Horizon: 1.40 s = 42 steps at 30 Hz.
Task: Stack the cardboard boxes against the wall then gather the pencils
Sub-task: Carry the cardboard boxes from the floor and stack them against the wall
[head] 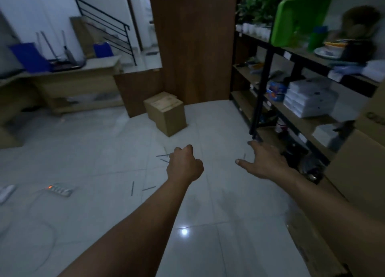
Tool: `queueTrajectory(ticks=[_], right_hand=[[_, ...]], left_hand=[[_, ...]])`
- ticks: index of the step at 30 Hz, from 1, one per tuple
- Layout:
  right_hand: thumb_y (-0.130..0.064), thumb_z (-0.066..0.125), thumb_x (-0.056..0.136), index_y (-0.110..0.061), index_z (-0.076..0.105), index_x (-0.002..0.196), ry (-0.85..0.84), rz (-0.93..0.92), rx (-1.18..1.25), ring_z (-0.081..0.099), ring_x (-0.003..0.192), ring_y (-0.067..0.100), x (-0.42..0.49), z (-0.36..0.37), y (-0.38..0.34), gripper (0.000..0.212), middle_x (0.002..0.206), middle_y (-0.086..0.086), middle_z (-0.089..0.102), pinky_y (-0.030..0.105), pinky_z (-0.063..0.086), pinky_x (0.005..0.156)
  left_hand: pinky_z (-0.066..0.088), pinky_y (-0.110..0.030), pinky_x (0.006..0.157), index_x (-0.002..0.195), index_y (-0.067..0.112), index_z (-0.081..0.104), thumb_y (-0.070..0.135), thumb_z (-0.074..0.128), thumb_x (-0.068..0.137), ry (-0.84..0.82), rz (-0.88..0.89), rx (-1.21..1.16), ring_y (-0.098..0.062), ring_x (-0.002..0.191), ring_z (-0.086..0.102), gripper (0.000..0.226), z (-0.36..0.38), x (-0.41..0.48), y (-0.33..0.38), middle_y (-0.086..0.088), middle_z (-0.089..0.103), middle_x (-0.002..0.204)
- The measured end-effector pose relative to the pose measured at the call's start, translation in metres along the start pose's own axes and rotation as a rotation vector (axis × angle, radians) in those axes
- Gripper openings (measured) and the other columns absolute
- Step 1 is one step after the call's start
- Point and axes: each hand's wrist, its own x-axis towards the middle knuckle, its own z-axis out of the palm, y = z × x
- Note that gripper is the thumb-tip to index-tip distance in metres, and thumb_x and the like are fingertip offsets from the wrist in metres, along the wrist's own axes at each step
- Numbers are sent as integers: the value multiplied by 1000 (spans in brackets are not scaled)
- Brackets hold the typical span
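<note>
floor (pixel 218 120): pale glossy tile; carries the box and the scattered pencils
shelves (pixel 302 118): along the right side, packed with goods
wall panel (pixel 193 47): brown, straight ahead
cardboard box (pixel 169 115): on the tile at the panel's foot; apparently a second sits just behind it
right hand (pixel 264 162): fingers spread, holding nothing
left hand (pixel 184 164): fingers curled under; two pencils (pixel 163 155) show at its left edge, held or lying beyond, cannot tell
further pencils (pixel 132 188): two on the tile beside the left forearm
step: probably gathering, as the box is already by the wall
next move: stoop; pinch each thin stick off slick tile
</note>
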Motion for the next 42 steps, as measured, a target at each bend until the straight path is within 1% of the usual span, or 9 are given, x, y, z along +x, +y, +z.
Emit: queueTrajectory(ticks=[2,4,12,21,26,30,35,39,42], right_hand=[[-77,54,79,-27,25,153,-16,-43,6,32,140,33,26,4,-16,94,153,10,36,51,35,110],[-77,54,79,-27,25,153,-33,-78,12,33,139,33,54,7,-29,94,153,11,36,51,36,110],[-80,53,77,-28,26,152,-61,-192,39,38,136,33,173,-4,-49,95,150,8,40,51,39,107],[-77,53,80,-27,26,153,-88,-248,40,36,137,33,307,-17,-55,92,153,8,38,52,38,108],[-77,52,81,-26,27,153,-79,-266,62,37,137,32,391,-3,-77,91,152,7,39,52,39,108],[-77,51,81,-26,27,153,-100,-232,82,37,137,33,453,9,-96,91,152,7,39,52,38,108],[-75,50,83,-28,28,152,-87,-213,112,37,137,32,534,7,-126,86,152,6,39,51,38,108],[-74,50,84,-28,30,151,-83,-221,141,39,136,32,594,9,-143,84,150,6,41,50,39,108],[-74,50,84,-27,29,152,-80,-247,138,38,137,32,647,9,-154,85,151,6,41,51,38,109]], left_hand=[[44,-34,80,120,10,55,24,55,90,20,-56,3,-32,113,52,33,-7,15,-12,-14,54,118],[46,-37,86,126,11,53,25,56,90,38,-112,1,-32,117,50,38,-12,32,-20,-15,52,123],[44,-39,94,134,10,48,27,54,91,120,-244,-20,-31,126,44,47,-13,125,-7,-15,49,134],[44,-38,92,137,11,46,25,53,90,158,-293,-84,-31,127,44,49,12,250,22,-14,50,134],[45,-37,90,137,10,46,28,53,91,167,-303,-85,-31,124,47,50,25,337,7,-15,51,133],[43,-33,83,135,9,47,28,53,91,121,-320,-106,-31,121,49,48,32,408,-8,-15,52,132],[45,-36,87,134,10,47,31,52,91,106,-309,-93,-31,122,49,48,29,499,-21,-14,53,131],[44,-32,77,129,13,51,32,54,90,104,-295,-102,-30,112,54,44,31,561,-27,-12,58,123],[44,-31,75,129,14,51,32,54,89,123,-295,-127,-30,110,55,44,35,608,-30,-12,59,122]])
